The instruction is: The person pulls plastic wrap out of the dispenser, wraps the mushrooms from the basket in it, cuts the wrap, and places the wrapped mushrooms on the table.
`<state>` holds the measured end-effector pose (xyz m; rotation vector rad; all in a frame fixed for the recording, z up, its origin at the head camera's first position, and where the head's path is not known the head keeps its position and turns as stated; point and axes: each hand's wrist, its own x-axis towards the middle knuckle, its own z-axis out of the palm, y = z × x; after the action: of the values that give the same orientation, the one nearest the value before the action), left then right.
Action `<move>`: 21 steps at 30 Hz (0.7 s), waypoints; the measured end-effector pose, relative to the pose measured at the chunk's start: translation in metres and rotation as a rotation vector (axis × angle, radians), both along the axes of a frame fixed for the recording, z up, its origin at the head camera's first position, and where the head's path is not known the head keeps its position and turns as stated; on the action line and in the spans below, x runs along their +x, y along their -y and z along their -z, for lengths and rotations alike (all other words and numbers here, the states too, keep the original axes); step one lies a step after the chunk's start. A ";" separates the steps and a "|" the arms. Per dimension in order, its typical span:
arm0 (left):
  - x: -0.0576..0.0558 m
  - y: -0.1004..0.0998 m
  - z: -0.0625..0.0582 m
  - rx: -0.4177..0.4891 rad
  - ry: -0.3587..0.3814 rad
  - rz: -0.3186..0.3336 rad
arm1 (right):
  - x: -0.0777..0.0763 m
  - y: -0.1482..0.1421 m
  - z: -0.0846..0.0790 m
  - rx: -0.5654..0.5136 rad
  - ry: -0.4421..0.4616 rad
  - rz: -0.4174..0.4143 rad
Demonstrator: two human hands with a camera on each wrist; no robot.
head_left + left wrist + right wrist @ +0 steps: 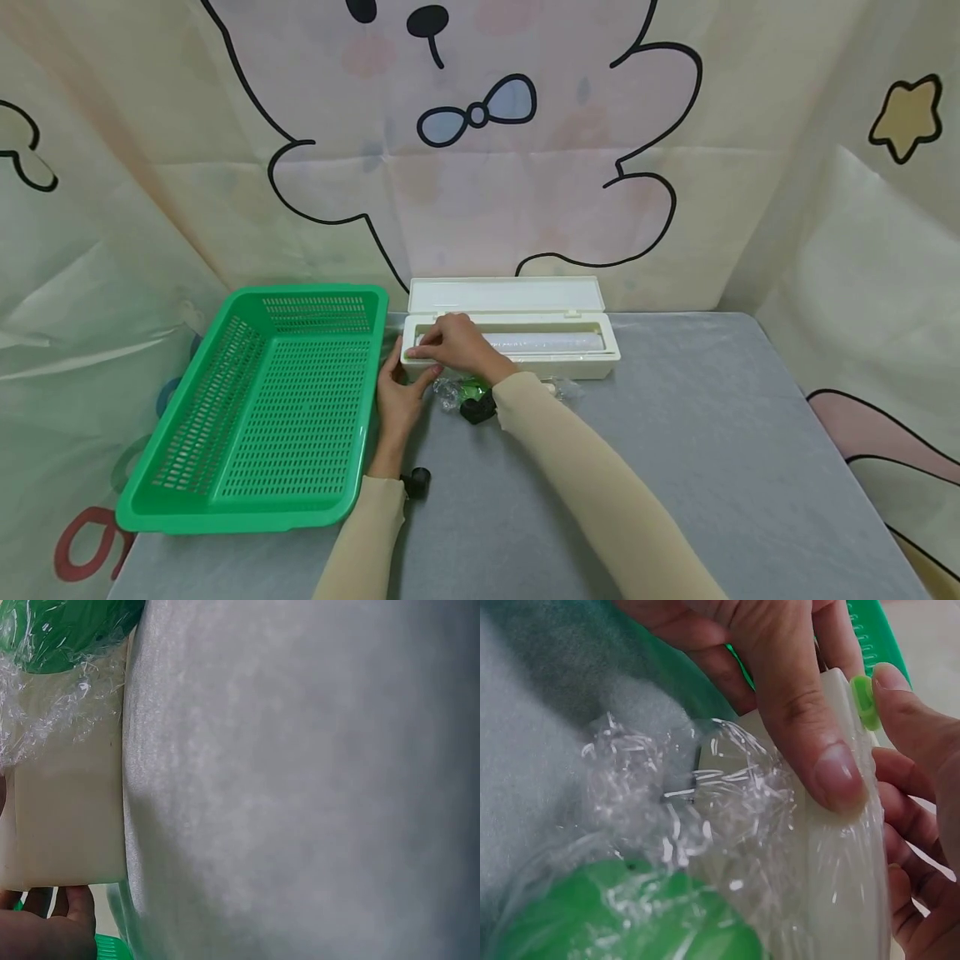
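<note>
A white cling film dispenser (pixel 517 367) stands at the back of the table with its lid (pixel 506 294) raised, a film roll (pixel 547 342) inside. My left hand (pixel 399 402) grips its left end; in the right wrist view the left thumb lies on the film-covered front rim. My right hand (pixel 463 343) reaches over that same end, its thumb on a small green slide cutter (pixel 865 702) and the other fingers curled beside the rim. Against the dispenser's front lies a green item (pixel 67 634) in crumpled clear film (pixel 735 780); its kind cannot be told.
A green perforated basket (pixel 288 517) stands left of the dispenser, close beside my left hand. Grey cloth covers the table (pixel 712 467). A printed curtain (pixel 480 200) hangs behind and along both sides.
</note>
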<state>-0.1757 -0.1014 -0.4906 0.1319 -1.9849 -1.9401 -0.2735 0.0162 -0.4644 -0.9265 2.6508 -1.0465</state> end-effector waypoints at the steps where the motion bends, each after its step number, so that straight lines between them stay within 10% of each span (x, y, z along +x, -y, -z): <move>1: 0.000 0.000 0.000 -0.005 0.000 0.000 | 0.000 0.000 -0.001 0.005 0.001 0.000; 14: -0.001 0.000 0.001 -0.019 0.010 -0.004 | 0.003 0.002 -0.005 0.018 0.057 0.015; 21: -0.017 0.005 0.034 0.005 0.003 -0.019 | 0.003 -0.003 -0.006 0.013 0.123 -0.012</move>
<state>-0.1930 -0.1062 -0.5245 0.1542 -1.9745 -1.9342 -0.2701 0.0189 -0.4581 -0.8462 2.5461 -1.0464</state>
